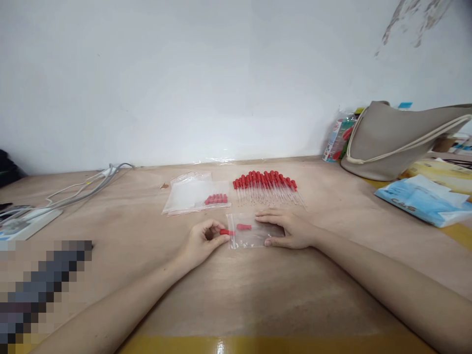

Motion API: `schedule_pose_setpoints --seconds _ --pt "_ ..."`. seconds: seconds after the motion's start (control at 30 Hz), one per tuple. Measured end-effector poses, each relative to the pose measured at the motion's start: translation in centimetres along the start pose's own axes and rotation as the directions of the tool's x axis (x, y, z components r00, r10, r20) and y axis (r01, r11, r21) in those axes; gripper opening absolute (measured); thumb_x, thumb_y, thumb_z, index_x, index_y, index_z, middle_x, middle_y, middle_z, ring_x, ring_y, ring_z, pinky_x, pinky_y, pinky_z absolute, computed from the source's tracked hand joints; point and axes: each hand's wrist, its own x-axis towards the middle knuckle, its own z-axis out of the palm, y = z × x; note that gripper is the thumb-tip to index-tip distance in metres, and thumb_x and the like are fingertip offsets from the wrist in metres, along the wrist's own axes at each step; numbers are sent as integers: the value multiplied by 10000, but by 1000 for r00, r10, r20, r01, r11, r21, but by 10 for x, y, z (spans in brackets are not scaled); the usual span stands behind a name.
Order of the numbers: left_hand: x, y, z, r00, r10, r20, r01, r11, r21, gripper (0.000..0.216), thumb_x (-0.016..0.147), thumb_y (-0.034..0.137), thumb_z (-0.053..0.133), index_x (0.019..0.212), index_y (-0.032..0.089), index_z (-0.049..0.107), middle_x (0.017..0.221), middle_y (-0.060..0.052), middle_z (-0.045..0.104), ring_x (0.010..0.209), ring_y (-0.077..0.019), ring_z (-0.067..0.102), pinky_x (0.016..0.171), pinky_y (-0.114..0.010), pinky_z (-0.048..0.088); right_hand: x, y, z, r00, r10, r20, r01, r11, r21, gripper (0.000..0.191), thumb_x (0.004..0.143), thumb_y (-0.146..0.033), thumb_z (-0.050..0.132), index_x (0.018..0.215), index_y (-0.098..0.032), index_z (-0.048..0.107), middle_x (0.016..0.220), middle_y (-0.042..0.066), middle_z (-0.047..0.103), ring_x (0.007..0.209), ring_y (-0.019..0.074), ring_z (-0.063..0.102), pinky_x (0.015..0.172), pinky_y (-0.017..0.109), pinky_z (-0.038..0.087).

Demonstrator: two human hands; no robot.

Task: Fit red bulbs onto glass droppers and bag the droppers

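My left hand (202, 243) pinches a dropper by its red rubber bulb (224, 232) at the left, zip end of a clear zip bag (248, 242). The dropper's glass part points right, into the bag's mouth. Another red-bulbed dropper (244, 227) lies inside that bag. My right hand (291, 229) rests on the bag's right part, its fingers and thumb apart and pressing it to the table. Beyond the hands, several red-bulbed droppers (263, 179) lie fanned out, tips towards me. Left of them is a stack of clear bags (184, 194), with a bag of several droppers (217, 198) on it.
A grey bag (394, 140) with a cord handle, a plastic package (337, 137) and a blue tissue pack (416, 199) stand at the right. Cables (92, 189) and a white power strip (33, 221) lie at the left. A wall (184, 88) closes the table's back.
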Motion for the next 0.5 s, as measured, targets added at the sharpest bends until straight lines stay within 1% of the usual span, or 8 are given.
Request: schedule_pose_setpoints --seconds 0.1,0.17,0.27,0.37,0.43,0.5 --pt "2 5 4 997 59 -44 -56 996 76 253 673 343 659 850 175 594 762 -20 629 659 -127 555 597 -240 434 1 -1 0 1000 7 3 -7 1000 -24 626 725 -539 562 1247 -207 470 1261 99 491 1157 255 439 1010 472 277" --pt "3 9 5 995 89 -44 -85 991 100 237 669 320 662 840 173 586 785 -22 633 709 -138 572 635 -245 445 0 -1 1 1000 7 0 -7 1000 -25 617 729 -537 559 1245 -210 471 1265 97 488 1159 254 439 1018 479 258" --pt "-1 11 4 996 85 23 -87 991 98 196 699 318 632 811 167 576 729 -7 624 633 -119 558 588 -228 437 0 0 2 1000 3 -2 -3 1000 -16 609 738 -530 553 1241 -195 475 1267 100 485 1167 246 431 1025 467 256" --pt "-4 13 2 989 86 122 -92 995 42 183 763 329 560 821 155 559 688 -5 599 582 -104 529 554 -219 422 -1 1 2 1000 -6 -9 6 1000 -7 589 748 -514 550 1236 -192 481 1263 101 488 1158 238 440 1014 449 283" --pt "-4 15 1 979 113 168 -114 993 -3 177 786 325 530 825 152 536 718 -13 595 622 -110 539 585 -225 432 0 1 3 1000 -21 -14 21 1000 -8 572 756 -503 546 1235 -196 483 1261 101 490 1153 238 445 999 445 306" --pt "-2 17 0 968 160 192 -161 987 -11 172 790 313 528 859 157 514 792 -26 599 699 -126 557 641 -242 446 0 1 3 999 -37 -14 37 999 -10 569 760 -498 543 1237 -193 481 1261 103 489 1153 239 444 989 441 320"
